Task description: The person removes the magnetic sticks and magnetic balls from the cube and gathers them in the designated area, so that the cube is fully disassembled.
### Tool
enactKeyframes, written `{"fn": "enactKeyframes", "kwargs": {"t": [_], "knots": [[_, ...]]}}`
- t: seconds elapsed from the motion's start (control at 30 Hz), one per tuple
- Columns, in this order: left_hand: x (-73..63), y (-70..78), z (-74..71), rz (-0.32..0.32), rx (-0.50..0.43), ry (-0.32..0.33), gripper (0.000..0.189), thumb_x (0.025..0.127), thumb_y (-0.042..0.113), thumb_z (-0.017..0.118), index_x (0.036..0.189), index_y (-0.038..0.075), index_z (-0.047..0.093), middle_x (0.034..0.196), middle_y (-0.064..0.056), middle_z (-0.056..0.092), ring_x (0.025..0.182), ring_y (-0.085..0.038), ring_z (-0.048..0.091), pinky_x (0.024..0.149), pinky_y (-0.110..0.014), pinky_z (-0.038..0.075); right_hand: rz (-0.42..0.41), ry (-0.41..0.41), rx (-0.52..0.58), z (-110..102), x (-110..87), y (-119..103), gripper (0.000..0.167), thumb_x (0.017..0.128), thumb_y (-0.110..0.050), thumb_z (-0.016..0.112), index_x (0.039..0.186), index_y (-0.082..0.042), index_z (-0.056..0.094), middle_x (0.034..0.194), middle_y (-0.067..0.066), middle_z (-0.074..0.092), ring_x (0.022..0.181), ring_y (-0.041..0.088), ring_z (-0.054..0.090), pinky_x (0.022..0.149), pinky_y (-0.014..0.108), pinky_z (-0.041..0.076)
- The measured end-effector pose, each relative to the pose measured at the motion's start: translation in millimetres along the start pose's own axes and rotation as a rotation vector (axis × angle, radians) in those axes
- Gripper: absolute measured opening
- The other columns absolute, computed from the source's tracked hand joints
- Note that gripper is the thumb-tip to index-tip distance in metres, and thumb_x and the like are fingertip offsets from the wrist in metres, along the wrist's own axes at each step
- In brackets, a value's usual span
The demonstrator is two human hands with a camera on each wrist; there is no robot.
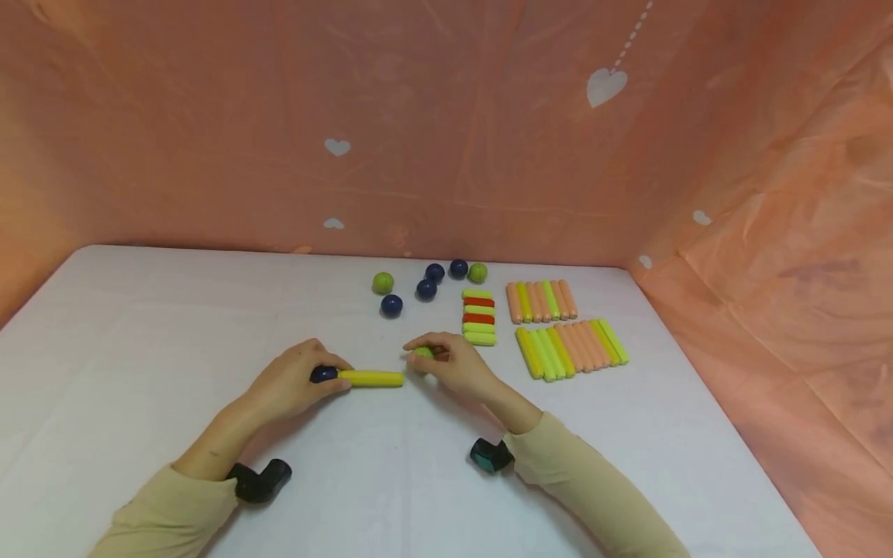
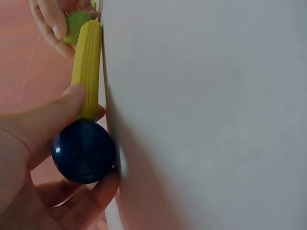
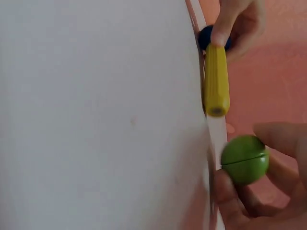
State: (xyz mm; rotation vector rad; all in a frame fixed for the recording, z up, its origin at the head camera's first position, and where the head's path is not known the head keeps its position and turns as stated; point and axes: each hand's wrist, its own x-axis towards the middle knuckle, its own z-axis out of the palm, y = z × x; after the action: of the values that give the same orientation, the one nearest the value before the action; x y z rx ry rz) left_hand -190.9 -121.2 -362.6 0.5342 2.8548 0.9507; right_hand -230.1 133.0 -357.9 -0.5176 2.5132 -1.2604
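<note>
My left hand (image 1: 291, 381) grips a yellow rod (image 1: 373, 378) near one end, where a dark blue ball (image 2: 84, 151) sits against it. The thumb lies along the rod and the other fingers curl round the ball. A green ball (image 3: 245, 159) with a seam line is pinched between the thumb and fingers of my right hand (image 1: 456, 364). It is held a short gap away from the rod's free end, which shows a dark spot at its centre in the right wrist view. Both hands are low over the white table (image 1: 174, 325).
Toward the back lie loose dark blue balls (image 1: 392, 305) and green balls (image 1: 383, 283). Short yellow-green and red rods (image 1: 478, 318) are lined up right of them. Further right are two rows of longer rods, an upper row (image 1: 541, 301) and a lower row (image 1: 572, 349). An orange curtain (image 1: 418, 124) hangs behind.
</note>
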Motion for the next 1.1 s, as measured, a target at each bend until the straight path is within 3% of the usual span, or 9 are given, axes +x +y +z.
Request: {"fn": "enactKeyframes", "kwargs": {"t": [0.1,0.23,0.47,0.67,0.87,1.1], "knots": [[-1.1,-0.2,-0.7,0.002,0.005,-0.007,0.025,0.084,0.024,0.073,0.105,0.011,0.074,0.093,-0.006,0.059,0.081,-0.018,0.052,0.071,-0.034,0.043,0.030,0.073,0.032,-2.0,7.7,1.7,0.033,0.088,-0.012,0.067,0.121,-0.006,0.064,0.112,0.011,0.064,0.089,0.017,0.061,0.080,0.024,0.051],[-2.8,-2.9,-2.4,0.016,0.000,-0.018,0.035,0.085,0.027,0.072,0.114,0.008,0.069,0.098,-0.009,0.060,0.088,-0.022,0.056,0.077,-0.041,0.049,0.016,0.168,-0.030,-6.3,23.0,3.6,0.040,0.086,-0.007,0.068,0.125,-0.003,0.061,0.119,0.015,0.062,0.098,0.025,0.064,0.088,0.032,0.054],[-8.8,-8.8,-10.7,0.062,-0.100,-0.031,0.049,0.082,0.022,0.076,0.122,-0.001,0.060,0.105,-0.015,0.061,0.093,-0.028,0.061,0.080,-0.043,0.053,0.069,0.292,-0.045,-10.7,47.9,7.8,0.045,0.083,-0.013,0.073,0.125,-0.003,0.060,0.115,0.015,0.062,0.100,0.026,0.062,0.090,0.035,0.052],[-13.8,-11.6,-16.0,0.058,-0.137,-0.010,0.050,0.083,0.021,0.075,0.123,-0.002,0.057,0.109,-0.017,0.063,0.098,-0.033,0.063,0.083,-0.046,0.054,0.083,0.299,-0.048,-10.4,57.2,9.7,0.041,0.083,-0.013,0.073,0.122,-0.003,0.061,0.114,0.013,0.065,0.101,0.025,0.062,0.090,0.034,0.052],[-15.1,-12.0,-17.3,0.043,-0.188,-0.014,0.035,0.083,0.012,0.074,0.114,-0.001,0.063,0.103,-0.015,0.066,0.093,-0.030,0.065,0.079,-0.042,0.056,0.061,0.256,-0.087,-10.5,61.2,9.7,0.042,0.085,-0.013,0.072,0.123,-0.002,0.061,0.116,0.015,0.064,0.101,0.026,0.062,0.091,0.034,0.052],[-15.3,-11.1,-17.5,0.016,-0.203,-0.009,0.028,0.083,0.009,0.073,0.109,0.001,0.065,0.100,-0.014,0.067,0.088,-0.026,0.066,0.077,-0.041,0.056,0.023,0.285,-0.046,-14.0,50.8,1.9,0.049,0.084,-0.015,0.074,0.128,-0.001,0.058,0.124,0.016,0.060,0.111,0.029,0.059,0.096,0.039,0.049]]}}
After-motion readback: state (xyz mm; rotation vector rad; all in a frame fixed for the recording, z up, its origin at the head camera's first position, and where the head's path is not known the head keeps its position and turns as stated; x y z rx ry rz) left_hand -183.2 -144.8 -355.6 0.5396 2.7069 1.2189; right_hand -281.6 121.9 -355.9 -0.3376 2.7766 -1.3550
